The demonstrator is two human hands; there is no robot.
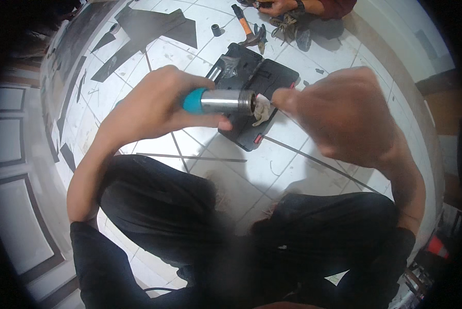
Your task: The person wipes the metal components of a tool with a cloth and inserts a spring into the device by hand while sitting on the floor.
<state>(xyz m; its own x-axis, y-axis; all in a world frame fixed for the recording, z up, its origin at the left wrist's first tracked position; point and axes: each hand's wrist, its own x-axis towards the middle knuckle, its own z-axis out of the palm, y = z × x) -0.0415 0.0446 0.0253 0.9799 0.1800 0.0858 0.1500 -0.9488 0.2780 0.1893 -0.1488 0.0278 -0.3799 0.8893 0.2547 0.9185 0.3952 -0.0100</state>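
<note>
A silver metal tube (226, 101) with a threaded open end and a teal rear part (194, 101) lies across the middle of the view. My left hand (156, 105) is closed round the teal part, its thumb below and its fingers above. At the threaded end a crumpled off-white cloth (262, 111) pokes out and hangs down. My right hand (344, 116) is closed in a fist, slightly blurred, its fingertips pinching the edge of the cloth. Whether those fingers also hold something thin is hidden.
Beneath the tube a black tool case (241, 135) lies open on white floor tiles. Beyond it are a hammer (246, 28), a small dark socket-like cylinder (216, 30) and grey sheet pieces (154, 31). Another person's hand (280, 6) shows at the top. My crossed legs (159, 195) fill the near side.
</note>
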